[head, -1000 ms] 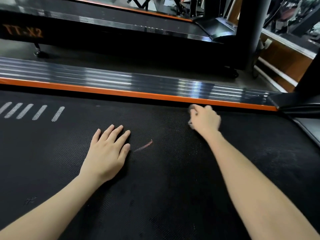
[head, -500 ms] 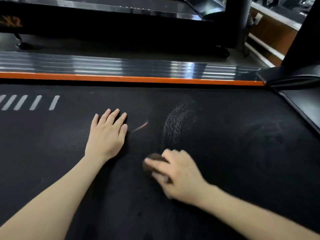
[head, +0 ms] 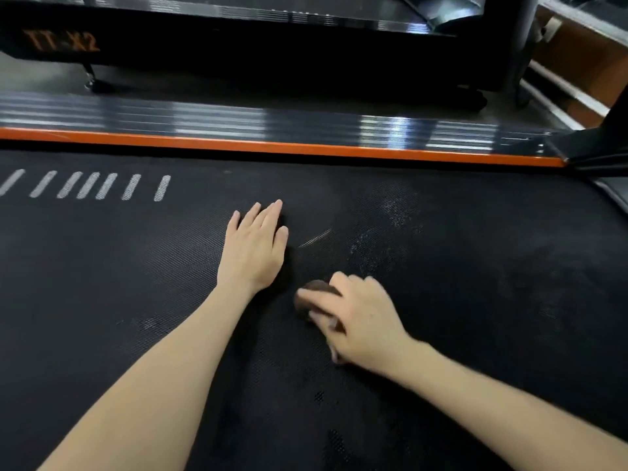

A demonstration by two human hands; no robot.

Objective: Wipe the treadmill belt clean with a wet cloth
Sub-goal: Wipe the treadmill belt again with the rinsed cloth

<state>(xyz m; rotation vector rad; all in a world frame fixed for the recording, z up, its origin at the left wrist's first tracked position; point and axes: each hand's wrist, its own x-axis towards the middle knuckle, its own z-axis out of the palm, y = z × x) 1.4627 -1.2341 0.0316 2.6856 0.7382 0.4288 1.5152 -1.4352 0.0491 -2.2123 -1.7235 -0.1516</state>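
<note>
The black textured treadmill belt fills the lower view, with a faint pale wet streak right of centre. My left hand lies flat on the belt, fingers straight and together. Just to its right and nearer me, my right hand grips a small dark brown cloth and presses it onto the belt. Most of the cloth is hidden under the fingers.
An orange strip and a shiny ribbed side rail border the belt's far edge. White dashes mark the belt at left. A second treadmill stands beyond, and a dark upright base sits at right.
My right hand dragged the cloth from the far edge by the orange strip back towards me, leaving a pale streak. My left hand stayed flat in place.
</note>
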